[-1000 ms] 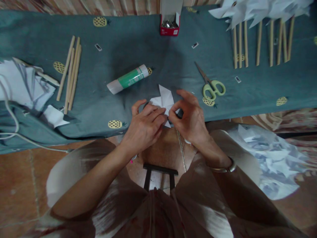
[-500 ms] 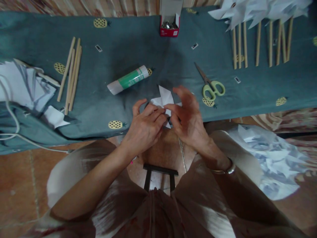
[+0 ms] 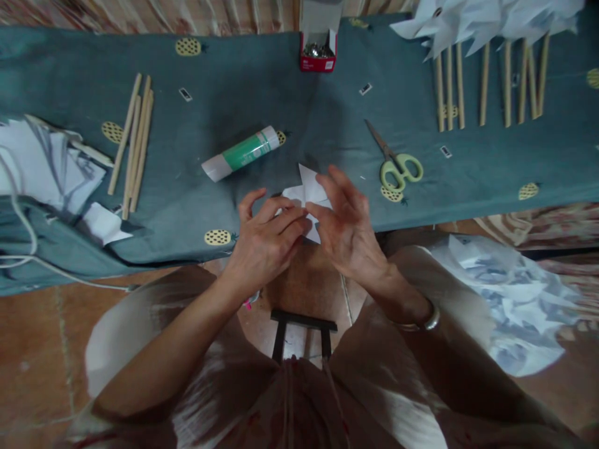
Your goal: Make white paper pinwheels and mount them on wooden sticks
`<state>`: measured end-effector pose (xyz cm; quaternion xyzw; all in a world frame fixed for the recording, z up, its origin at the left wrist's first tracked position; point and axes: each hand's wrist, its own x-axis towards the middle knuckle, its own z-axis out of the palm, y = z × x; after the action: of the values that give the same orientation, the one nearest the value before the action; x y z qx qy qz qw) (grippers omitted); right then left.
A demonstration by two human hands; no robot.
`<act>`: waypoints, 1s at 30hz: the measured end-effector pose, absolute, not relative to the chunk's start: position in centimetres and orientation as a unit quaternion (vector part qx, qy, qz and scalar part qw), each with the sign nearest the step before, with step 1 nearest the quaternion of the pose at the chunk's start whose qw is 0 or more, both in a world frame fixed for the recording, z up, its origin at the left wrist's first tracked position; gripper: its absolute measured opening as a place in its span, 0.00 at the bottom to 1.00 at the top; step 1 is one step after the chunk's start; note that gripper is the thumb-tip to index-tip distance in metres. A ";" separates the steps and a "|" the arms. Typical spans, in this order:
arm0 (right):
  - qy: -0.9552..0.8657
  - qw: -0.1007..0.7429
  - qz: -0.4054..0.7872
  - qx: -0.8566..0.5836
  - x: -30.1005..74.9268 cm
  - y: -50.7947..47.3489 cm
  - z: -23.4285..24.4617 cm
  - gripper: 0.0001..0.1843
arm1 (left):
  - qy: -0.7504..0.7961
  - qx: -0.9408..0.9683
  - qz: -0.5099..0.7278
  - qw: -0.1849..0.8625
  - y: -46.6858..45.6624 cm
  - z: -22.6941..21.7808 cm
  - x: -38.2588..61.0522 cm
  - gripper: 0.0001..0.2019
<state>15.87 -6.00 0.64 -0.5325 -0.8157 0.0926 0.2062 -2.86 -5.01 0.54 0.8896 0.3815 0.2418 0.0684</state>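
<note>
A white paper pinwheel (image 3: pixel 309 187) lies at the table's near edge, between my hands and partly covered by them. My left hand (image 3: pixel 264 237) is closed on its left side, fingertips pressed near the middle. From the right, my right hand (image 3: pixel 349 224) grips it with thumb and fingers at the centre and the right blade. Whether anything small sits under the fingertips is hidden. Beyond the hands rests a green and white glue stick (image 3: pixel 248 149), and scissors (image 3: pixel 397 167) with light green handles are to the right.
Wooden sticks (image 3: pixel 135 143) and a stack of white paper (image 3: pixel 42 162) lie at the left, near a white cable (image 3: pixel 23 218). A red box (image 3: pixel 318 62) of metal pins stands at the back. Pinwheels on sticks (image 3: pixel 496 28) are back right. More folded paper (image 3: pixel 519 299) fills a bag below.
My left hand has shifted slightly left and its fingers have straightened a little. My right fingers have moved left, over the pinwheel's right blade and centre.
</note>
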 end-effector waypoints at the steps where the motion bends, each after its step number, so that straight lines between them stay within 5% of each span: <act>1: -0.818 0.202 0.088 -0.532 15.8 -6.0 0.6 0.13 | 0.383 0.888 0.243 0.073 -5.0 0.5 -2.9 0.08; 14: -0.808 0.246 0.127 -0.520 16.4 -5.5 -1.0 0.14 | 0.447 0.845 0.276 0.096 -4.6 1.6 -4.4 0.16; 30: -0.792 0.262 0.136 -0.535 16.6 -5.9 -1.1 0.19 | 0.471 0.821 0.260 0.192 -3.0 1.2 -3.6 0.09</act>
<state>16.64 -5.88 -1.14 -0.5348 -0.7916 0.1358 0.2625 -3.63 -3.00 1.22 0.8208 0.4705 0.2604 0.1924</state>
